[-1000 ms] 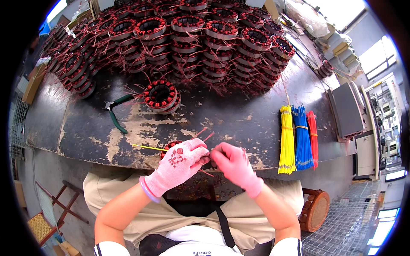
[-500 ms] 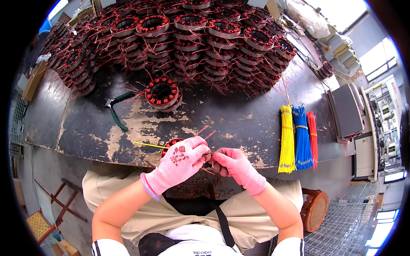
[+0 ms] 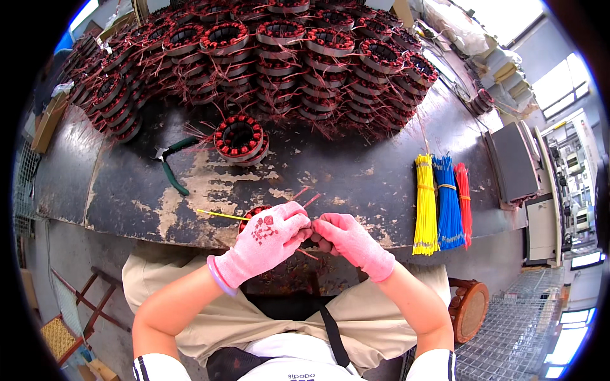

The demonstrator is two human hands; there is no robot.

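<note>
My left hand (image 3: 267,236), in a pink glove, lies over a small wire-wound stator (image 3: 252,216), hiding most of its ring with red windings. Its thumb and fingers are pinched together, meeting the fingertips of my right hand (image 3: 352,242). That hand, gloved alike, is closed in a pinch too; what sits between the fingertips is too small and covered to make out. From beneath the left hand a yellow wire (image 3: 219,214) sticks out leftward. Red wire ends (image 3: 311,200) poke out past its knuckles, and another thin red end shows below the fingers.
Tall stacks of stators (image 3: 273,70) fill the table's back. A pair of stators (image 3: 240,138) stands nearer, beside green-handled cutters (image 3: 170,165). Bundled yellow wires (image 3: 425,206), blue wires (image 3: 449,206) and red wires (image 3: 464,204) lie at right. A wooden stool (image 3: 469,311) stands below.
Both hands stay together over the stator. The right hand's fingers have shifted slightly at the pinch, and the whole view has moved a little.
</note>
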